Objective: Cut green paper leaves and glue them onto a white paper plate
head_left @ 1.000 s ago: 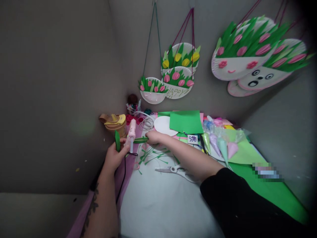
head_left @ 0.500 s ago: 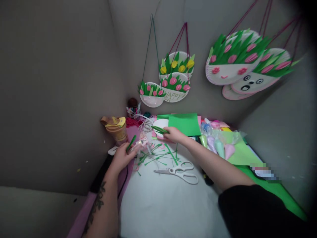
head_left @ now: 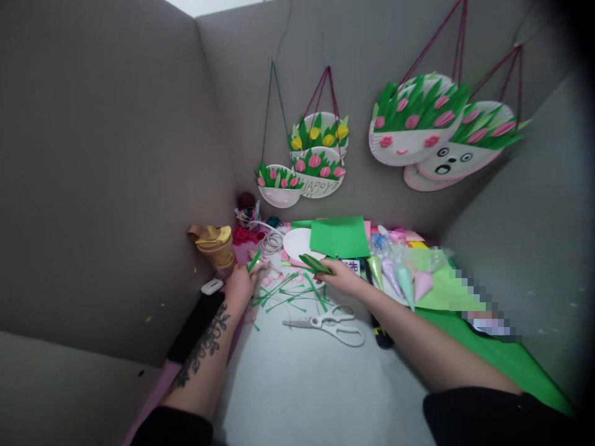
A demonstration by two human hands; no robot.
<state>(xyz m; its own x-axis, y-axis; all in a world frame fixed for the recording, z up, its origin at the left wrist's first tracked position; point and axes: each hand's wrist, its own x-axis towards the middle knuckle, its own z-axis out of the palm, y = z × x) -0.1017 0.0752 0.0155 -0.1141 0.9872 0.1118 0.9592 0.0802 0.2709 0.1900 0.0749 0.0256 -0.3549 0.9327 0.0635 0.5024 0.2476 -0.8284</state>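
My left hand (head_left: 242,283) reaches to the far left of the table and pinches a small green paper strip (head_left: 253,261), close to the pink glue gun (head_left: 260,260) that lies there. My right hand (head_left: 343,279) is shut on a bunch of green paper leaf pieces (head_left: 315,264), held just above the table near the white paper plate (head_left: 297,243). Loose green paper offcuts (head_left: 290,291) lie scattered between the two hands. White scissors (head_left: 332,323) rest on the white sheet just below my right hand.
A green paper sheet (head_left: 338,236) lies at the back. Pastel paper cones (head_left: 400,275) sit at right beside more green paper (head_left: 502,353). A tan cup stack (head_left: 214,243) stands at left. Paper-plate flower baskets (head_left: 307,164) hang on the grey wall.
My left hand has laid the glue gun down and moved further left, keeping a green strip. My right hand has drawn the green leaf pieces back and to the right.
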